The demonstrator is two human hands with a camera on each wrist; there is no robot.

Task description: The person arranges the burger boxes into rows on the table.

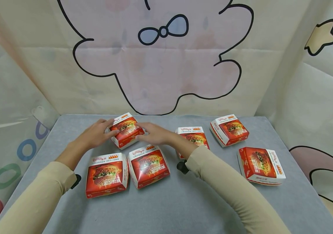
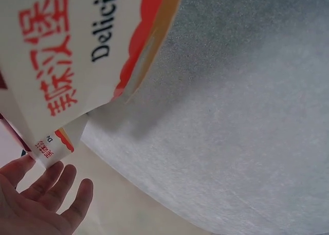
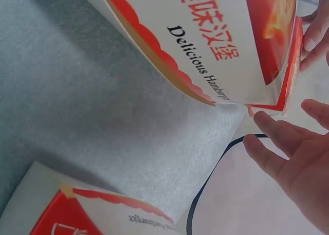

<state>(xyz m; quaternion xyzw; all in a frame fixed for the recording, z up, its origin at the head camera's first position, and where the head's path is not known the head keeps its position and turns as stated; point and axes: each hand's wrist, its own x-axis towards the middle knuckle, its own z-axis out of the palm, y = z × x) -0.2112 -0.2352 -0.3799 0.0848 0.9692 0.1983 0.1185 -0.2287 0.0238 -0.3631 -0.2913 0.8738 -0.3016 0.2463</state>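
Both hands flank a red-and-white hamburger box [image 1: 127,130] at the back left of the table, turned at an angle. The left hand [image 1: 97,134] is at its left side, thumb overlapping the printed lid in the head view; the left wrist view puts its fingertips [image 2: 54,169] right at the box's corner. Opposite, the right hand [image 1: 154,134] has its fingers extended beside the box's right side, spread apart in the right wrist view. Closer to the person, two like boxes stand side by side, one left [image 1: 107,175] and one right [image 1: 148,166].
A matching box [image 1: 194,138] stands partly hidden behind the right forearm. Two more boxes are on the right, one farther back [image 1: 229,130] and one nearer [image 1: 261,165]. The grey table [image 1: 181,201] is enclosed by printed cloth walls [image 1: 157,71].
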